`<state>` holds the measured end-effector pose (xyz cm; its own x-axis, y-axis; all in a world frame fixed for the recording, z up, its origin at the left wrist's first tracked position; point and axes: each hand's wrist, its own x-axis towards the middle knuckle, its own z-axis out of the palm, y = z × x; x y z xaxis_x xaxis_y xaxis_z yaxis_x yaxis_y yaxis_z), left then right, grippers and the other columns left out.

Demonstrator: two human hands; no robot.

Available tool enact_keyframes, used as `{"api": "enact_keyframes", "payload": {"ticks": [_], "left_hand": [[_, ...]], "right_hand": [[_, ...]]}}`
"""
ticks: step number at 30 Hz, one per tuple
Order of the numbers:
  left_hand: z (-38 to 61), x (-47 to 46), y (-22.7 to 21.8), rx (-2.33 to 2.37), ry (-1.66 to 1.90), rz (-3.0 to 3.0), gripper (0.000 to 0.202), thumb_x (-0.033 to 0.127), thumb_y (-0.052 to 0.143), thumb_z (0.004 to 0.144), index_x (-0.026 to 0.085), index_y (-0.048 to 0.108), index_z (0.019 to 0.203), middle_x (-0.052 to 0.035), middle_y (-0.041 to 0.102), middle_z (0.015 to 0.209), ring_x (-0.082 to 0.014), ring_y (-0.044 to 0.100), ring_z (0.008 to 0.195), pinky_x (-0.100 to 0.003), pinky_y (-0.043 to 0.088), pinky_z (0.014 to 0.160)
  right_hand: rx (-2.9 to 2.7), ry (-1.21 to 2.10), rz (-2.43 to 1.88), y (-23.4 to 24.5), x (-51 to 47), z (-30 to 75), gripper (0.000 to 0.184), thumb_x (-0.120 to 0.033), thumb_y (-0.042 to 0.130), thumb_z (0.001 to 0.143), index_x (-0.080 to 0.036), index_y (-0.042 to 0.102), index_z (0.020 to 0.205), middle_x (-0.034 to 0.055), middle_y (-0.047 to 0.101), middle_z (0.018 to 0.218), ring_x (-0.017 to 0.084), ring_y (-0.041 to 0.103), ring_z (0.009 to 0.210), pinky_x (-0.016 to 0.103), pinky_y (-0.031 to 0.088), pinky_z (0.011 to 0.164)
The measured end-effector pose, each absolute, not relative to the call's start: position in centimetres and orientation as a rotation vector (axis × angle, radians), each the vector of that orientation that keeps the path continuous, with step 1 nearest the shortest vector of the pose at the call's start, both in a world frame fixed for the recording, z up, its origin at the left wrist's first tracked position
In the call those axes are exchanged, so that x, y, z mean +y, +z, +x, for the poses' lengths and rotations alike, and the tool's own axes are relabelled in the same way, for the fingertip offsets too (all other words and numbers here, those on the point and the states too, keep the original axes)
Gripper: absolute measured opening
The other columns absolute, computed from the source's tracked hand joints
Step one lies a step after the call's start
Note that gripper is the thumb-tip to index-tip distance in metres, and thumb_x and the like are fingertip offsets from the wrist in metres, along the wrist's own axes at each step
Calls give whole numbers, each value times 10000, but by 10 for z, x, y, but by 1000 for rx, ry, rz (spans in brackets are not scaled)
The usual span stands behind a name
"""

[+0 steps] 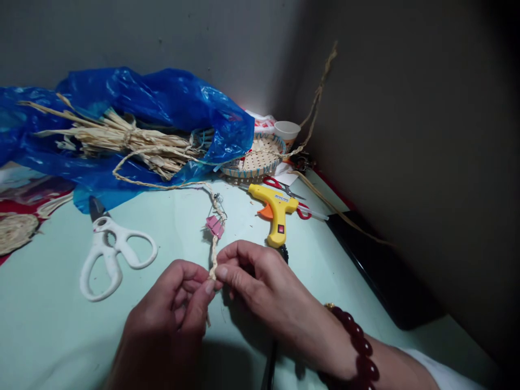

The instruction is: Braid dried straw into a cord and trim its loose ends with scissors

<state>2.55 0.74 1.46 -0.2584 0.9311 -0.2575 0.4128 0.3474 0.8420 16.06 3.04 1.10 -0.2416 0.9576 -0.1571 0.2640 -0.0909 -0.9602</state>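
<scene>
The left hand [174, 309] is seen near the front edge with its fingers curled in, and the braided straw cord [213, 264] is pinched between its thumb and forefinger. The right hand [260, 279] is closed on the same cord from the right, so that the fingertips of the 2 hands almost meet around it. A bracelet of dark red beads [359, 344] is worn on the right wrist. From the pinch the cord is led away toward the far side, where a pink binder clip [214, 225] is clamped on it, and it is then carried in a long loop to the left, up to a straw bundle [117, 138] laid on a blue plastic bag [162, 103]. Just right of the clip a yellow glue gun [277, 211] is laid on the pale green table [60, 330], with red-handled scissors [284, 188] beyond it. White scissors [109, 252] are placed well to the left of the hands. At the far side a woven tray [255, 158] and 1 paper cup [286, 131] are set against the wall.
</scene>
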Motion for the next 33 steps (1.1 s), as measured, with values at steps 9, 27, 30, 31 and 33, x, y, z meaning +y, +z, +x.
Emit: {"api": "enact_keyframes", "payload": {"ticks": [9,27,30,31,33], "left_hand": [[22,8,18,1642,766,1088,254,474,571,745,224,542,719,42,592,468,-134,500,442,-230,395,472],[12,4,14,1912,689,1945,230,307,459,834,259,499,612,73,505,487,-137,479,470,-254,338,492],[10,2,5,1807,874,2268,180,202,524,835,243,551,662,48,558,529,-144,527,506,-252,385,538],[9,2,2,1788,928,2375,168,165,537,835,233,564,684,38,568,551,-148,533,526,-256,395,561],[5,2,-3,1684,968,2652,132,121,568,827,212,594,735,24,575,573,-161,539,558,-271,398,591]], "right_hand": [[-1503,1633,-1245,15,39,166,176,-322,573,861,-161,594,793,-9,582,718,100,471,631,227,349,578],[-1504,1455,-1392,11,34,159,110,-261,574,815,-172,579,750,-8,549,685,104,445,626,224,314,541],[-1433,1467,-1342,7,33,156,108,-257,580,819,-170,585,755,5,593,700,108,489,648,220,344,568],[-1396,1492,-1324,7,33,155,107,-251,585,817,-167,582,751,2,589,683,104,491,635,218,347,565],[-1318,1563,-1301,9,32,155,107,-239,595,810,-162,574,739,-13,559,629,93,480,586,212,341,542]]}}
